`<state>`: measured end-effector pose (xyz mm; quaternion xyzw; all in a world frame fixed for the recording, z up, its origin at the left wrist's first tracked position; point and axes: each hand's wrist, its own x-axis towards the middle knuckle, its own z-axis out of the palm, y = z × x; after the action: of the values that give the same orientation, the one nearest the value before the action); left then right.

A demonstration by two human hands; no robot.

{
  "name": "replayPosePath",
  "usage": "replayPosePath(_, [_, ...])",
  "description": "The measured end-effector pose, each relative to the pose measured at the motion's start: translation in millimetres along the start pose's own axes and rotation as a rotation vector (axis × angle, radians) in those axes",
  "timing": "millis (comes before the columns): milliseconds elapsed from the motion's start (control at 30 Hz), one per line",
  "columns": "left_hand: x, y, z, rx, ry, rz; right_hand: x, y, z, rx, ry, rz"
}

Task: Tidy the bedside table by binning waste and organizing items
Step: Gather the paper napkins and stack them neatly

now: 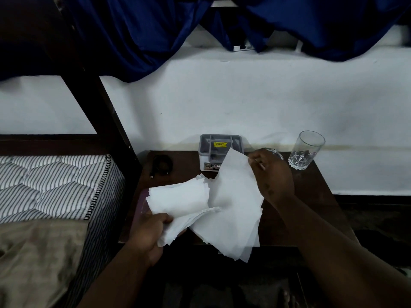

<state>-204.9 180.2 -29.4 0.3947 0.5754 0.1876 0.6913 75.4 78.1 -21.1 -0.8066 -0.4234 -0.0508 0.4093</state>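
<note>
Over the dark wooden bedside table (pixel 311 196) I hold a loose stack of white paper sheets (pixel 233 207). My left hand (pixel 149 234) grips the fanned lower-left corner of the stack. My right hand (pixel 273 174) pinches the top edge of the large sheet and lifts it. A grey plastic organizer (pixel 219 147) with a yellow label stands at the back of the table. A clear drinking glass (pixel 305 150) stands at the back right corner. A second glass (pixel 273 151) is mostly hidden behind my right hand. A small dark round object (pixel 162 164) lies at the back left.
A bed with a striped mattress (pixel 55 183) and a dark wooden post (pixel 95 103) stands against the table's left side. A white wall (pixel 222 103) runs behind, with blue curtains (pixel 155 30) hanging above. The floor below the table is dark.
</note>
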Motion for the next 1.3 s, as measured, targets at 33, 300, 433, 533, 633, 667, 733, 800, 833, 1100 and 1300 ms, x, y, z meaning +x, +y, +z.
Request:
replayPosePath(33, [-2, 0, 1, -0.008, 0.009, -0.008, 3, -4, -6, 0.055, 0.002, 0.017])
replayPosePath(300, [-4, -9, 15, -0.245, -0.090, -0.080, 8, -43, -48, 0.842, -0.029, 0.525])
replayPosePath(433, [-9, -11, 26, -0.262, -0.171, -0.034, 3, -54, -51, 1.007, -0.105, 0.709])
replayPosePath(533, [-15, -13, 34, -0.254, -0.254, -0.002, -2, -60, -39, 1.025, -0.167, 0.795])
replayPosePath(633, [-14, -15, 34, -0.256, -0.348, -0.002, -13, -68, -26, 0.999, -0.236, 0.857])
replayPosePath(667, [-14, -14, 33, -0.263, -0.376, -0.003, -17, -69, -22, 1.003, -0.243, 0.865])
replayPosePath(733, [-18, -11, 33, -0.286, -0.425, -0.002, -24, -73, -12, 1.004, -0.251, 0.871])
replayPosePath(800, [-19, -9, 36, -0.310, -0.428, -0.015, -33, -77, -4, 0.955, -0.246, 0.856])
replayPosePath(833, [-18, -9, 37, -0.312, -0.415, -0.021, -36, -78, 0, 0.907, -0.233, 0.832])
replayPosePath(1100, [-9, -8, 33, -0.403, -0.464, -0.057, -53, -75, 14, 0.555, -0.136, 0.513])
replayPosePath(1300, [-11, -4, 28, -0.574, -0.617, -0.058, -56, -75, 18, 0.426, -0.092, 0.476])
